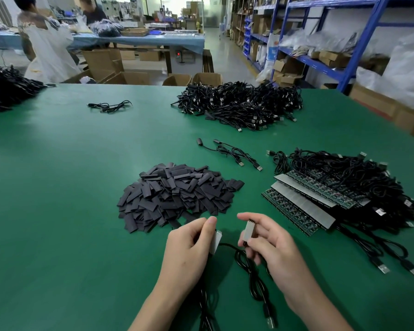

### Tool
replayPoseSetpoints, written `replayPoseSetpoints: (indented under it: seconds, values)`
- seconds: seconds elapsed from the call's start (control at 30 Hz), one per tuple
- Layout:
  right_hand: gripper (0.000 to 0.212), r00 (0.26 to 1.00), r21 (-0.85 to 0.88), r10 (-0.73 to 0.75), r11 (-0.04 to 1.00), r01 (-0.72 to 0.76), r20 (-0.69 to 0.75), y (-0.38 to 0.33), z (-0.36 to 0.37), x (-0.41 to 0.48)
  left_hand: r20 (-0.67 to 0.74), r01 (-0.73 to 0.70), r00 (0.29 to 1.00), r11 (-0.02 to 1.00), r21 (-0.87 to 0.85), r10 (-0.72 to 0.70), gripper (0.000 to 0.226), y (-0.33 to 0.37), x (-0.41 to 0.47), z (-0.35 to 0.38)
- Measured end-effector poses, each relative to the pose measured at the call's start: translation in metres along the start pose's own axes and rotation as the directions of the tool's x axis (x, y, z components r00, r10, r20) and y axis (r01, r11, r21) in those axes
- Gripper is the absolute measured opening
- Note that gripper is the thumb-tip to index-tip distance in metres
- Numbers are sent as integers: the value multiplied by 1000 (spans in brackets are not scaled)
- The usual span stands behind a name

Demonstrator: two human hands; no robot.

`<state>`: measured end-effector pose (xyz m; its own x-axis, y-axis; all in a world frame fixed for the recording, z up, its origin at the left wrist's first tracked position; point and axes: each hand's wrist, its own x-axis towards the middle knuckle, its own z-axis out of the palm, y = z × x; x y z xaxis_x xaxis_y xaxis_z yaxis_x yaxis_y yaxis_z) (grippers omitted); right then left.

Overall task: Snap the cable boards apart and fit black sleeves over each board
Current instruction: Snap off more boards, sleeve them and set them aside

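**A:** What do the hands hold?

**B:** One small grey board each. The left hand (189, 244) pinches the left board (216, 242) between thumb and curled fingers. The right hand (270, 244) pinches the right board (249, 232), held upright, the same way. The two boards are apart, with green table (81, 187) showing between them.

**A:** Cables?

**B:** One black cable (256, 283) hangs from each board. They loop together toward the bottom edge, where I see a single USB plug (270, 321). The left cable's end is cut off by the frame.

**A:** And the sleeves?

**B:** There is a heap of black sleeves (177, 197) just beyond the left hand, too many to count. To its right is a stack of unsnapped board panels (301, 204). I make out about four layers, and the rest is buried under tangled cables.

**A:** Further out?

**B:** Two sleeved cables (234, 154) lie loose beyond the heap. A big cable pile (239, 106) sits farther back, with one small cable bundle (109, 106) to its left. Another dark pile (7, 89) is cut off at the left edge, and I cannot make out what is in it.
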<state>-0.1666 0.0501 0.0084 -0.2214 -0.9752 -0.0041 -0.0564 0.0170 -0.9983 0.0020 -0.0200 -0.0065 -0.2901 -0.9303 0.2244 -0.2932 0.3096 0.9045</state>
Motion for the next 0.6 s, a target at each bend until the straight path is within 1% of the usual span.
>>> replayPoseSetpoints:
  seconds: [0.07,0.1,0.13,0.2,0.27,0.33,0.47,0.6]
  values:
    - [51,1000,-22,-13,1000,13,-21,0,-2,1,39,-51,998,996,72,48,47,0,-1,1]
    - [51,999,-25,-20,999,20,-29,0,-4,1,32,-69,997,992,103,66,37,0,-2,1]
    - [49,999,-23,-23,999,22,-40,0,-4,2,8,-77,997,990,117,77,26,0,-1,2]
    - [38,997,-3,-14,1000,14,-82,1,-7,4,-72,-72,994,988,136,83,9,-2,0,0]
    - [26,992,6,-13,1000,14,-128,1,-10,6,-149,-42,986,982,185,71,12,-5,3,-4]
    - [22,990,-26,-23,999,20,-140,1,-13,6,-196,0,979,972,234,47,13,-7,5,-8]
    - [36,988,-155,-51,988,29,-144,5,-11,6,-213,14,976,966,257,43,14,-8,6,-11]
    - [32,989,-230,-65,973,33,-134,7,-7,6,-191,7,981,964,266,45,16,-3,7,-10]
